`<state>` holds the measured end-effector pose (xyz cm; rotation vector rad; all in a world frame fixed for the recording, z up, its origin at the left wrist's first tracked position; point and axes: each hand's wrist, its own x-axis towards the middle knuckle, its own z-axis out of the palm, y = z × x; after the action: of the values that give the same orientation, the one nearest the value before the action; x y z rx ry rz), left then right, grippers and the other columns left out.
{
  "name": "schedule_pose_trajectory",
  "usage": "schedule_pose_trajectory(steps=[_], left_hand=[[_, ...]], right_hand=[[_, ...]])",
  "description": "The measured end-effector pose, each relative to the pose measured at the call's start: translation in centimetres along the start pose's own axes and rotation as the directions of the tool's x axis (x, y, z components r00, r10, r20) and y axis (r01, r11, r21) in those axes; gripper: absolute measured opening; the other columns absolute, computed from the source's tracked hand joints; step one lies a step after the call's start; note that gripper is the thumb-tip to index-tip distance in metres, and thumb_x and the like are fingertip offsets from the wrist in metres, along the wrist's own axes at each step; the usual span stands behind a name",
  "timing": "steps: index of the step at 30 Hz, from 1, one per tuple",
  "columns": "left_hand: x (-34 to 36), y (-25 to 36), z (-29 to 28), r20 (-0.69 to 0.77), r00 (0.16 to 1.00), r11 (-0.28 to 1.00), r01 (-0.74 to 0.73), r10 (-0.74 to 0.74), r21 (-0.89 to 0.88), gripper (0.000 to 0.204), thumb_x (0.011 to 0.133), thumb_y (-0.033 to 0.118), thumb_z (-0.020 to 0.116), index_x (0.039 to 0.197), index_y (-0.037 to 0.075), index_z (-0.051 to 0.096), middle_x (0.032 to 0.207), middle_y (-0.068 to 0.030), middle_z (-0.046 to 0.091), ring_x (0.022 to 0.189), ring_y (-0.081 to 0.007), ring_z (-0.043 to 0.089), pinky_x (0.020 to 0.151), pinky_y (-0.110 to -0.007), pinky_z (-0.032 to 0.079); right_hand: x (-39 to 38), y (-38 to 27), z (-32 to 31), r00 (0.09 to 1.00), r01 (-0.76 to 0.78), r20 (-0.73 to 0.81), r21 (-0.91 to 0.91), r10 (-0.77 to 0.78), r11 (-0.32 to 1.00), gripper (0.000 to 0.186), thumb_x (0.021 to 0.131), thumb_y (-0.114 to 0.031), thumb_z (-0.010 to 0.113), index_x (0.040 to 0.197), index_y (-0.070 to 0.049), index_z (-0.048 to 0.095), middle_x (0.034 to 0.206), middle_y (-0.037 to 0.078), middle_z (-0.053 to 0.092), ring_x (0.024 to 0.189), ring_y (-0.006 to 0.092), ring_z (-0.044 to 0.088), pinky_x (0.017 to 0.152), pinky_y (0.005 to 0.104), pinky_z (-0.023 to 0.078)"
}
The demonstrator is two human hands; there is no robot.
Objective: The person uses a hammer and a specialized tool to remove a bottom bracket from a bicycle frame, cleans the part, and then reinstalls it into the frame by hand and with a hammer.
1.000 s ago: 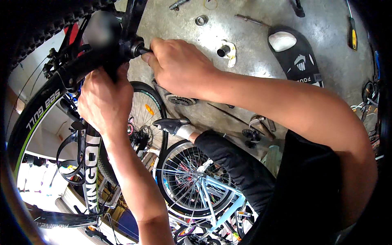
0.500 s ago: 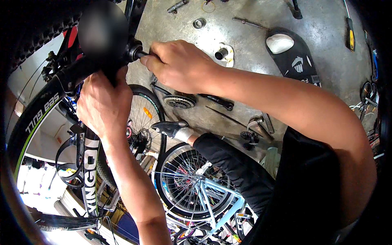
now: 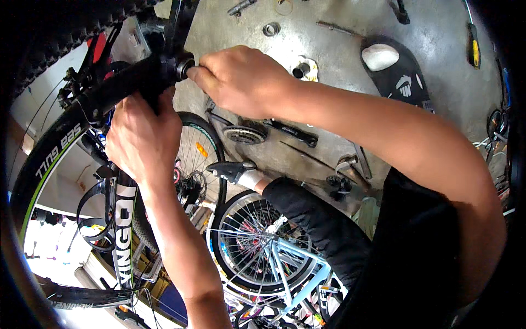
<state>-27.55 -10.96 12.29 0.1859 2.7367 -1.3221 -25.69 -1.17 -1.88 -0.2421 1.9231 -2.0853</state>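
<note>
A black bicycle frame (image 3: pixel 124 219) hangs in front of me, its bottom bracket shell (image 3: pixel 176 67) at upper left. My left hand (image 3: pixel 143 137) wraps around the black frame tube (image 3: pixel 118 90) just below that shell. My right hand (image 3: pixel 244 82) reaches across from the right, fingertips pinched on a small part at the open end of the shell; what they hold is hidden. A knobby black tyre (image 3: pixel 60 33) curves along the top left, and a slick tyre with a green stripe (image 3: pixel 38 170) runs down the left.
On the concrete floor (image 3: pixel 339 49) lie a crankset with chainrings (image 3: pixel 246 133), a black bicycle saddle (image 3: pixel 397 68), a yellow-handled screwdriver (image 3: pixel 472 46), small rings and loose tools. My black shoe (image 3: pixel 233 169) rests by a spoked wheel (image 3: pixel 194 164). A light-blue bicycle (image 3: pixel 279 257) stands below.
Both hands keep their grip on the frame. The view has shifted slightly, and my right hand's fingers have turned a little at the shell's end.
</note>
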Motion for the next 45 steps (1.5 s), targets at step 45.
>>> schedule_pose_trajectory(steps=[45], left_hand=[[0.1, 0.3, 0.1, 0.011, 1.0, 1.0, 0.016, -0.015, -0.027, 0.037, 0.079, 0.041, 0.077, 0.085, 0.005, 0.071, 0.081, -0.0167, 0.071, 0.075, -0.0376, 0.07, 0.064, -0.047, 0.054]], right_hand=[[0.8, -0.2, -1.1, 0.988, -0.13, 0.075, -0.06, 0.134, 0.99, 0.044, 0.097, -0.04, 0.055, 0.088, 0.0, 0.068, 0.081, 0.023, 0.069, 0.084, 0.0409, 0.068, 0.078, 0.0497, 0.052]])
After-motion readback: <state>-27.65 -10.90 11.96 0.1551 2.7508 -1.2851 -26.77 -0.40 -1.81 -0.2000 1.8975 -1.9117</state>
